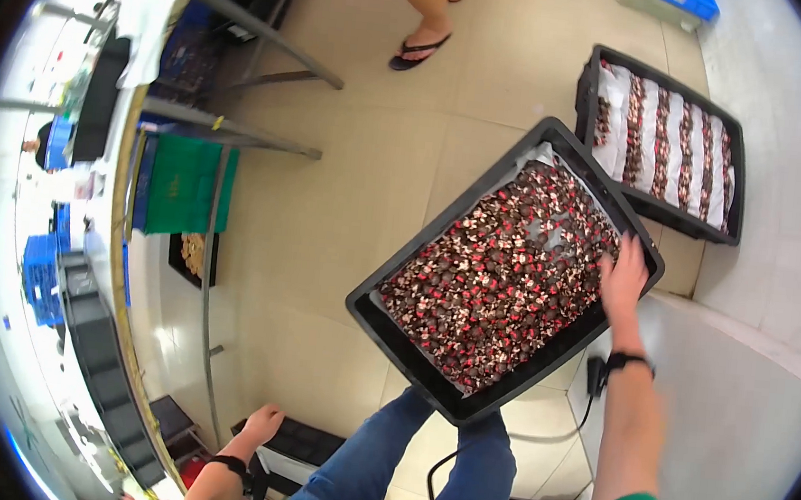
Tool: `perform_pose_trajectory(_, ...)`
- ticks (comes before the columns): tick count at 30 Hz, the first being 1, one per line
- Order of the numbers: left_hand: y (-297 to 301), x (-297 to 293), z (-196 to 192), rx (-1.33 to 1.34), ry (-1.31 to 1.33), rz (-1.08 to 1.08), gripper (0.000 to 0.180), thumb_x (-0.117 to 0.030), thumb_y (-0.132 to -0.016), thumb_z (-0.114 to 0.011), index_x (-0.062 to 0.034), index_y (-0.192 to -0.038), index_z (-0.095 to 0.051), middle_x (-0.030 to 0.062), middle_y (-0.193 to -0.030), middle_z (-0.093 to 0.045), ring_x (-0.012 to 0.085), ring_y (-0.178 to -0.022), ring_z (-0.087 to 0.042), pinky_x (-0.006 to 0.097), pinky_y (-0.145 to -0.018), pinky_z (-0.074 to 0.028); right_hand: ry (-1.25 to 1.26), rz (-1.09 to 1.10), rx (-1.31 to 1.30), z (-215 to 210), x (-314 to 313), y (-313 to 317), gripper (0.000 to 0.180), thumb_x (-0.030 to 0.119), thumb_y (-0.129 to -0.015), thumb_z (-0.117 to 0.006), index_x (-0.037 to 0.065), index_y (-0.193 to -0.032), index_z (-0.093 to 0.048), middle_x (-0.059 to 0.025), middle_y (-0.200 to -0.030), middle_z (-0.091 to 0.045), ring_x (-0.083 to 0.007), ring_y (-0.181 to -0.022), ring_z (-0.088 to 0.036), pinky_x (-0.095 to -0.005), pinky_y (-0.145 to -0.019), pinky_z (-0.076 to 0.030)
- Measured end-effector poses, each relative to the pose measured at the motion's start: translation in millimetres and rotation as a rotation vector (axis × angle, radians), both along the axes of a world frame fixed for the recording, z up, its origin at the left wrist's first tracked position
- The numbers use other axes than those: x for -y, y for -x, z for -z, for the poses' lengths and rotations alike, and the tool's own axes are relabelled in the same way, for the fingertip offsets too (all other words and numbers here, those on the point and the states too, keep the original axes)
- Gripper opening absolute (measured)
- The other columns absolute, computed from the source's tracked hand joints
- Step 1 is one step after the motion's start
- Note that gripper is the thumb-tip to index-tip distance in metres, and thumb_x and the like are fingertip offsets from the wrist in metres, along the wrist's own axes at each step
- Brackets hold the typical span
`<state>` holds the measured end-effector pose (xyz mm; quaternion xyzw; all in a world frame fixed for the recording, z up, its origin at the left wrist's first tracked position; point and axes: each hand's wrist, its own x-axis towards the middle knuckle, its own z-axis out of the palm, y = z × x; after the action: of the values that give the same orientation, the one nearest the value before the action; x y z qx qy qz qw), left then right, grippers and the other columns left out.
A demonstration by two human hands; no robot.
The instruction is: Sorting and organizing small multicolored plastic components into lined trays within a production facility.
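Observation:
A black rectangular tray (398,353) lies at an angle in front of my legs, its near corner overlapping my knees. White liner shows along its inner edges. Small dark brown pieces mixed with red and cream bits (503,278) cover the inside, with a thinner patch near the upper right. My right hand (624,281) reaches over the tray's right side, fingers stretched out at the edge of the pieces. Low on the left, my left hand (261,423) is curled beside a black box-like thing (312,444); whatever its fingers hold, if anything, is hidden.
A second black tray (656,220) with rows of similar pieces between white strips stands at the upper right, by the wall. On the left is a long metal-legged table (240,17) with a green crate (187,188) below. Another person's sandalled foot (423,47) is ahead. A cable (586,414) hangs near my right arm.

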<state>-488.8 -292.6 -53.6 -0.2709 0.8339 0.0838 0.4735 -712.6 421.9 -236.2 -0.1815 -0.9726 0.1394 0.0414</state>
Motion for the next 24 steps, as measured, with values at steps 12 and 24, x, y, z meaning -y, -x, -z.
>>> perform_pose_trajectory(12,2,-39,-131,-0.085,-0.325,0.185,0.044,-0.037,-0.091,-0.05,-0.0048,-0.12,-0.059,0.0212,-0.113,-0.064,0.0369,-0.107,-0.06,0.045,-0.09,-0.048,0.655,-0.482,1.128,-133,36,-456,0.048,0.043,-0.092,-0.055,0.004,-0.118,-0.063,-0.0196,-0.115,-0.065,-0.0342,-0.11,-0.061,-0.0411,-0.095,-0.047)
perform_pose_trajectory(24,333,64,-222,-1.365,0.125,0.442,0.06,-0.018,-0.082,-0.065,-0.0134,-0.137,-0.043,0.0145,-0.14,-0.039,0.034,-0.133,-0.034,0.046,-0.108,-0.031,0.864,0.209,0.724,-231,162,-333,0.048,0.042,-0.094,-0.051,0.004,-0.124,-0.055,-0.0161,-0.106,-0.064,-0.0225,-0.093,-0.063,-0.0393,-0.071,-0.052)
